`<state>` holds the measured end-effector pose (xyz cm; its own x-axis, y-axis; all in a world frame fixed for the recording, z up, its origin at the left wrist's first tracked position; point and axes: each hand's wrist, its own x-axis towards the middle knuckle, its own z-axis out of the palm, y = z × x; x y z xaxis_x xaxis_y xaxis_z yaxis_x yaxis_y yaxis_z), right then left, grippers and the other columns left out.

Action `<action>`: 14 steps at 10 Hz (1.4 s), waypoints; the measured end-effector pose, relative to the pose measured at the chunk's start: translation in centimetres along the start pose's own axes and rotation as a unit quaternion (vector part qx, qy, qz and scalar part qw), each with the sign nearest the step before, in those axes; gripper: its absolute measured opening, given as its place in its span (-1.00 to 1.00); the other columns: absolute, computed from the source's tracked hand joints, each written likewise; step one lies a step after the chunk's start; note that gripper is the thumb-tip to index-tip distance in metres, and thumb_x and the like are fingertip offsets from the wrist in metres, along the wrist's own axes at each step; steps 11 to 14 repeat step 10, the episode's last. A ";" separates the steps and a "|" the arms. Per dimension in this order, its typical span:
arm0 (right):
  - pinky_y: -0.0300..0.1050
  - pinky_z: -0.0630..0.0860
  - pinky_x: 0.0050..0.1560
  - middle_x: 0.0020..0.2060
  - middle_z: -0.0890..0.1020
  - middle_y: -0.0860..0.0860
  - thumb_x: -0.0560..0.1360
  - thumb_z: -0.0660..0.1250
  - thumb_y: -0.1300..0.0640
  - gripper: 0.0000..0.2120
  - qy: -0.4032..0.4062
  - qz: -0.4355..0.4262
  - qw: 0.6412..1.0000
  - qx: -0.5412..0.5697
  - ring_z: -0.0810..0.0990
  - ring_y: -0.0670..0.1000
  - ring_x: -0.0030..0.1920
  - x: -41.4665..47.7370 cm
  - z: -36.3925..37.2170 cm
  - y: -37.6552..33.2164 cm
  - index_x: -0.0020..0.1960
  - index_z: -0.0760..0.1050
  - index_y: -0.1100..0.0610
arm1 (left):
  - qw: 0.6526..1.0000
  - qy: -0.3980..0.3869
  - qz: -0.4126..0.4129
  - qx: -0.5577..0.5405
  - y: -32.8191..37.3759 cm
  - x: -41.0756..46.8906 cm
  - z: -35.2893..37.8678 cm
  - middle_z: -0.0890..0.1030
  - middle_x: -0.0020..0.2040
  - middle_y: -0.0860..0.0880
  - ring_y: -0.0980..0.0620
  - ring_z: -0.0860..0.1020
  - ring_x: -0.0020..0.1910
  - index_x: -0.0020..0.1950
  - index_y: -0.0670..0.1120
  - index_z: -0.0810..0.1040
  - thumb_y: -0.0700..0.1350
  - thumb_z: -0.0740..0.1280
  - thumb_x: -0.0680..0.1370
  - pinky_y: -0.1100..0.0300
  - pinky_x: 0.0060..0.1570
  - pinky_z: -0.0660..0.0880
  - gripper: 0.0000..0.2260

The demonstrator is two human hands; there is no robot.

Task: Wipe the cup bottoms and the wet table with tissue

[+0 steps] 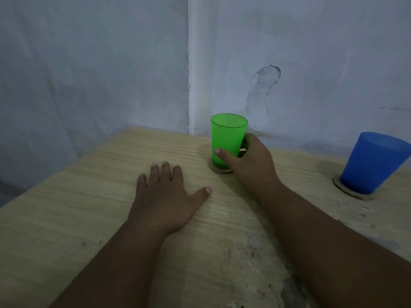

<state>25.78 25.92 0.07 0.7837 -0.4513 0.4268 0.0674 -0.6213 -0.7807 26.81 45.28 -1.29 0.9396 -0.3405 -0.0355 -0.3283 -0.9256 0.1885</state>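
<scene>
Worktop [66, 218], pale wood grain and blotchy at the near right, carries the left hand [164, 196] palm down, fingers [165, 172] straight and slightly spread, probably bracing. Beyond it the right hand [251, 161] curls thumb and fingers round the low part of the upright green cup [228, 138] on its coaster [219, 170] near the wall corner [189, 96], likely to lift it for wiping; a pale scrap by those fingers may be tissue, cannot tell. Blue cup [375, 163] stands untouched on a second coaster [347, 190], well apart at far right.
</scene>
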 end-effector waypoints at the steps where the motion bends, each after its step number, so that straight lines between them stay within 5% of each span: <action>1: -0.31 0.47 -0.14 0.00 0.55 -0.19 0.35 0.51 -0.17 -0.41 0.001 0.007 1.000 -0.002 0.59 -0.11 0.01 0.1 0.2 0.3 0.28 0.47 0.04 | 1.000 0.000 -0.001 0.000 -0.1 -0.1 0.0 -0.15 0.68 -0.07 -0.08 -0.21 0.64 0.67 -0.02 -0.11 0.52 -0.08 0.49 -0.14 0.58 -0.16 -0.09; 3: -0.21 0.55 -0.06 0.04 0.58 -0.16 0.32 0.54 -0.15 -0.35 0.002 0.019 1.000 0.004 0.61 -0.09 0.04 -0.1 0.1 0.4 0.31 0.45 0.04 | 1.000 0.004 0.001 -0.005 0.1 -0.1 -0.1 -0.14 0.68 -0.07 -0.08 -0.20 0.65 0.67 -0.02 -0.10 0.52 -0.07 0.49 -0.13 0.58 -0.16 -0.09; 5: -0.08 0.47 0.17 0.29 0.50 0.02 0.22 0.59 -0.20 0.07 -0.014 0.053 0.998 0.000 0.50 0.01 0.26 -1.0 -0.7 0.0 0.55 0.13 0.06 | 1.000 0.018 0.006 -0.010 0.1 0.0 0.0 -0.08 0.68 -0.09 -0.09 -0.15 0.65 0.67 -0.02 -0.05 0.52 -0.06 0.49 -0.13 0.58 -0.13 -0.10; 7: -0.09 0.45 0.24 0.37 0.46 0.08 0.43 0.47 -0.09 -0.24 -0.013 0.070 0.996 -0.055 0.47 0.01 0.32 -3.9 -4.3 0.0 0.51 0.25 0.11 | 0.994 0.073 0.026 -0.077 0.6 -1.4 -0.4 0.21 0.62 -0.12 -0.10 0.10 0.62 0.60 -0.07 0.25 0.43 -0.10 0.56 -0.13 0.56 0.04 -0.21; 9: -0.12 0.42 0.29 0.33 0.50 -0.02 0.50 0.40 -0.06 -0.46 -0.051 0.060 0.988 -0.132 0.47 -0.05 0.29 -9.7 -11.8 0.7 0.42 0.40 0.06 | 0.979 0.115 0.118 -0.123 5.0 -6.0 -0.5 0.50 0.44 -0.13 -0.12 0.44 0.42 0.47 -0.11 0.44 0.31 0.07 0.62 0.00 0.38 0.37 -0.37; 10: -0.14 0.43 0.27 0.31 0.53 -0.02 0.52 0.38 -0.05 -0.52 -0.030 0.075 0.987 -0.142 0.48 -0.06 0.29 -12.7 -15.6 1.1 0.40 0.44 0.07 | 0.968 0.066 0.154 -0.189 8.2 -8.8 0.0 0.53 0.42 -0.06 -0.05 0.45 0.40 0.46 -0.07 0.48 0.25 0.10 0.65 0.09 0.37 0.36 -0.45; 14: -0.14 0.43 0.27 0.31 0.53 -0.02 0.52 0.38 -0.05 -0.52 -0.030 0.075 0.987 -0.142 0.48 -0.06 0.29 -12.7 -15.6 1.1 0.40 0.44 0.07 | 0.968 0.066 0.154 -0.189 8.2 -8.8 0.0 0.53 0.42 -0.06 -0.05 0.45 0.40 0.46 -0.07 0.48 0.25 0.10 0.65 0.09 0.37 0.36 -0.45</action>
